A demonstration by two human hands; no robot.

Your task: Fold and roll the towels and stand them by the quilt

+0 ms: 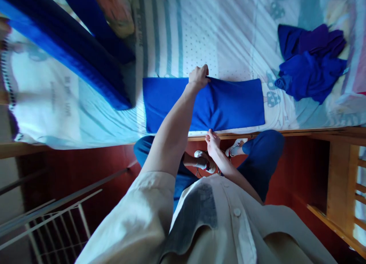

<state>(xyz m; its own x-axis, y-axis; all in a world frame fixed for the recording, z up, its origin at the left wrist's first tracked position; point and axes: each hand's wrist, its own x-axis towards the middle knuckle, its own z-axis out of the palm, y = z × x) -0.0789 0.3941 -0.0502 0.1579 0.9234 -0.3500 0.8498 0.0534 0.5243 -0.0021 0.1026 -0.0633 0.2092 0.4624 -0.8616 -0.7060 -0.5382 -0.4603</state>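
Dark-red floor [288, 184] lies below the front edge of a brown wooden bed [300, 134] with a pale-blue patterned sheet [234, 35]; white wire rack [84, 221] leftward, slatted wooden frame [337, 180] rightward.

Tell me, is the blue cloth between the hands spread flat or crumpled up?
Mostly spread flat: the blue cloth has straight edges and clear corners, with creases between left hand and right hand. Layers: cannot tell.

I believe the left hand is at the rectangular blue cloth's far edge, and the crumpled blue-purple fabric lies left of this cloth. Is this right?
Wrong side: in the head view, the crumpled blue-purple fabric lies right of the rectangular blue cloth. The left hand is at the cloth's far edge.
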